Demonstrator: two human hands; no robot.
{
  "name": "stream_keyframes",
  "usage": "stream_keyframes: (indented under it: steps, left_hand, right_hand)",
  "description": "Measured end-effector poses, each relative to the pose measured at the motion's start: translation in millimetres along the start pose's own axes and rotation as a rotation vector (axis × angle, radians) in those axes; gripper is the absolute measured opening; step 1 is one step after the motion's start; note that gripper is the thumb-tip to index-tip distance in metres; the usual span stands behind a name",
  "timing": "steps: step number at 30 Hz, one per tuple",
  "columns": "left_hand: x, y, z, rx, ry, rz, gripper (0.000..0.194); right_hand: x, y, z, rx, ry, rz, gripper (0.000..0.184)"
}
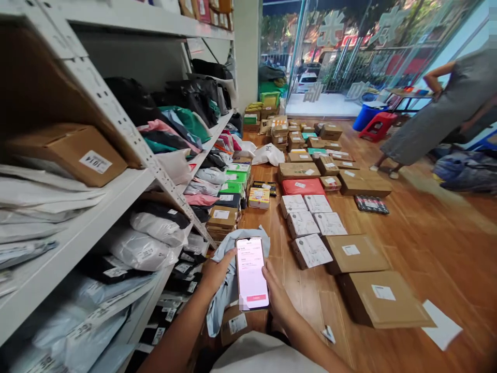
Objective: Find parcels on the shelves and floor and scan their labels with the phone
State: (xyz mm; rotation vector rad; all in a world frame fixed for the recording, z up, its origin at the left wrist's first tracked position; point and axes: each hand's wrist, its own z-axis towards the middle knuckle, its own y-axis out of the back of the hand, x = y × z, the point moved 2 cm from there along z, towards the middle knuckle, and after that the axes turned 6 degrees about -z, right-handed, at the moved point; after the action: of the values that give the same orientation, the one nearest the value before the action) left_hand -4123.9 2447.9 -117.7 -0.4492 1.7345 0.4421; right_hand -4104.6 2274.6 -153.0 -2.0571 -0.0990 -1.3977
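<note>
Two half-curled hands point(218, 273) point(277, 293) hold a lit phone point(251, 277) by opposite sides.

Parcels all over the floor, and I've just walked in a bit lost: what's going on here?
A person holds a lit phone between the left hand and the right hand, with a pale blue bag behind it. Boxes sit in rows on the wooden floor, and loaded shelves stand on the left. Farther off, another person stands on the right.
</note>
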Motion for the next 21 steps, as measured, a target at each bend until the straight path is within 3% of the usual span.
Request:
stream_keyframes:
  steps: [3,5,8,11,14,16,21]
  left_hand:
    - [-5.9,-60.3,18.4,-0.002,-0.058,-0.047,0.042]
    - [-12.4,-96.1,28.9,-0.079,-0.083,-0.055,0.043]
    - [-21.7,-133.8,41.7,-0.189,-0.102,-0.070,0.042]
    - [-28.9,-149.0,53.9,-0.214,-0.169,-0.097,0.041]
    - [-35.6,-149.5,67.3,-0.221,-0.246,-0.047,0.043]
    - [-38.9,-149.0,79.0,-0.219,-0.218,0.014,0.041]
    - [-41.9,-162.9,131.5,-0.211,-0.192,0.131,0.043]
  right_hand:
    - [42.7,51.1,15.9,0.035,-0.006,0.078,0.043]
    - [69.0,80.6,25.0,0.093,-0.062,0.191,0.044]
    - [97.0,115.5,35.8,0.231,-0.182,0.382,0.053]
    - [113.3,145.6,48.3,0.261,-0.177,0.512,0.063]
    - [124.7,174.9,64.3,0.190,-0.117,0.579,0.068]
    - [131.8,193.8,76.6,0.126,-0.104,0.586,0.070]
    - [146.7,233.8,123.0,-0.021,-0.060,0.559,0.057]
